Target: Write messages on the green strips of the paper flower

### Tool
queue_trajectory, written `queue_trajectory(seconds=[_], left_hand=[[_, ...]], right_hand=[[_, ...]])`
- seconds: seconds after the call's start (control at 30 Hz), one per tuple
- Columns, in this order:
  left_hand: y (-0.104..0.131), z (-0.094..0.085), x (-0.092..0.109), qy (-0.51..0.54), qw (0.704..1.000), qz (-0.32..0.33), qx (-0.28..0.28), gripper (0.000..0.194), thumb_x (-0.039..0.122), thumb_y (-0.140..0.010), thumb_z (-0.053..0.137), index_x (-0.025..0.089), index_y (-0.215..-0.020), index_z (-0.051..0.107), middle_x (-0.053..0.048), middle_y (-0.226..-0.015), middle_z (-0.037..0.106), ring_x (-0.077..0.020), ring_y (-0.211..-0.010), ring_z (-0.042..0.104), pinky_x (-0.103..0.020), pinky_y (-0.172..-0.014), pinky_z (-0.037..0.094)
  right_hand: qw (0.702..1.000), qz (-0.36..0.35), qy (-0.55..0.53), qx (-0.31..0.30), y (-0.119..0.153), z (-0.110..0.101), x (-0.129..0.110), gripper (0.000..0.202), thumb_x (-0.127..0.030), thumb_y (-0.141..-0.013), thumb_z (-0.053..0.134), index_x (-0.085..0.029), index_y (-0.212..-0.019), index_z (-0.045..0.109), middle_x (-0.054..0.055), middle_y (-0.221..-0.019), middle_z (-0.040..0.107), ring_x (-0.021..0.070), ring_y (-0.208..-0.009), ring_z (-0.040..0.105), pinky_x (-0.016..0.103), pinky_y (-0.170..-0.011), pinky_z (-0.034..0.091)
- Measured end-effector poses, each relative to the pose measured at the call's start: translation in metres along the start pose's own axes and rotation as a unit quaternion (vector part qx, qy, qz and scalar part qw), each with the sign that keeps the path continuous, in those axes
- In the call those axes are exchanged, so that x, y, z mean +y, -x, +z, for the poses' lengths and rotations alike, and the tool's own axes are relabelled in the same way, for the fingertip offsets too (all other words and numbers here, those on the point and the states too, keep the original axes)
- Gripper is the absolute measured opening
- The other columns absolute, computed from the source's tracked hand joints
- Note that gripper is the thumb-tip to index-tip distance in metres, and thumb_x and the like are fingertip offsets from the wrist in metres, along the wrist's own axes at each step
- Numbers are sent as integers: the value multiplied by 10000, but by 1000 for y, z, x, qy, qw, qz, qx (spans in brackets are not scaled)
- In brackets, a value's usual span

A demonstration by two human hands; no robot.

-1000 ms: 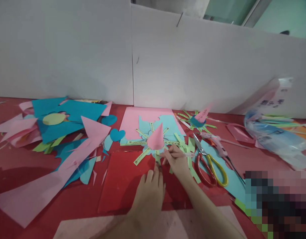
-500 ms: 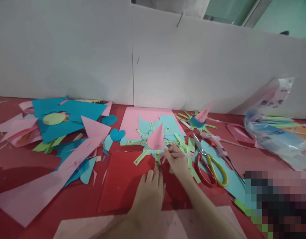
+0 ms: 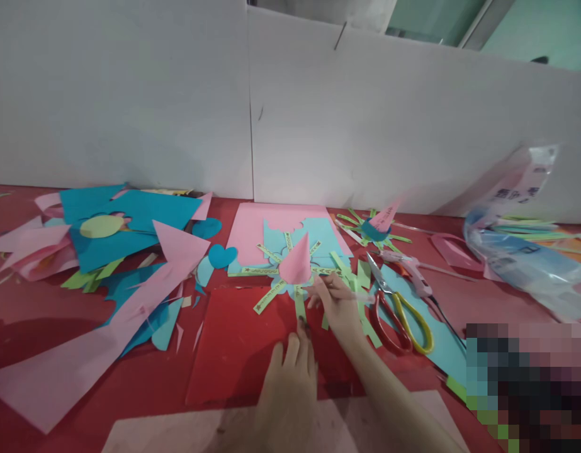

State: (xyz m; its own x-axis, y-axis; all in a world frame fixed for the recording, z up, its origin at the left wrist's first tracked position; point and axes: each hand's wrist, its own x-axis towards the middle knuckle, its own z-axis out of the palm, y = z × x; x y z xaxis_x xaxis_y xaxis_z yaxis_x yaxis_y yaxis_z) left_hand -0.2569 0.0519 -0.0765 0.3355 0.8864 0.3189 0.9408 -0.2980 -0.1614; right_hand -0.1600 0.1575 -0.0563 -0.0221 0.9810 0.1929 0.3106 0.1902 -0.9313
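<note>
Gap between right hand and scissors

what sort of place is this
Probably a paper-craft work area; whether it is a classroom, workshop or home, I can't tell. What shows it: coloured paper offcuts spread over a red tabletop, a pair of scissors, and a cone-topped paper flower.

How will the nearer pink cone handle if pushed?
The pink cone looks like rolled paper, so probably light and easily dented. Its broad end sits on pale-blue scalloped paper, so it may resist tipping.
</note>
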Motion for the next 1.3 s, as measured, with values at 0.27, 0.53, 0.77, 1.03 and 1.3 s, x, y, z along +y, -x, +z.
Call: queue_trajectory(seconds=[0.27,0.53,0.77,1.03,1.3], left_hand=[[-3,2,-1,-7,1000,0,23,366,144,-710,440,113,-1030,615,-87,-1054,622,-224,-883,472,-321,-670,408],[-3,2,-1,-10,1000,6,20,362,150,-719,448,117,-1042,609,-86,-1045,619,-229,-891,472,-328,-678,404],[-2,2,-1,-8,1000,6,19,370,167,-711,473,102,-1050,604,-95,-1066,613,-233,-903,471,-330,-688,407],[-2,3,-2,-3,1000,7,10,353,165,-731,468,104,-1053,598,-103,-1076,608,-225,-891,486,-327,-674,413],[-1,4,0,27,999,-16,3,323,241,-820,415,118,-1061,591,-101,-1095,604,-209,-929,515,-335,-733,430]], right_hand=[[999,20,-20,-42,4,0,-1,322,-438,-777,519,-237,-579,364,-46,-367,492,201,-604,654,259,-578,475],[999,18,13,-48,3,0,5,298,-368,-799,502,-235,-580,350,-41,-376,521,206,-667,664,244,-573,461],[998,22,15,-60,4,0,0,296,-351,-793,504,-232,-567,356,-46,-370,512,183,-564,643,225,-501,430],[998,13,26,-55,4,0,6,282,-333,-804,488,-229,-575,361,-47,-393,525,159,-497,605,217,-464,405],[1000,19,-3,-7,4,-1,1,300,-370,-802,494,-234,-566,370,-49,-374,492,187,-599,641,249,-573,457]])
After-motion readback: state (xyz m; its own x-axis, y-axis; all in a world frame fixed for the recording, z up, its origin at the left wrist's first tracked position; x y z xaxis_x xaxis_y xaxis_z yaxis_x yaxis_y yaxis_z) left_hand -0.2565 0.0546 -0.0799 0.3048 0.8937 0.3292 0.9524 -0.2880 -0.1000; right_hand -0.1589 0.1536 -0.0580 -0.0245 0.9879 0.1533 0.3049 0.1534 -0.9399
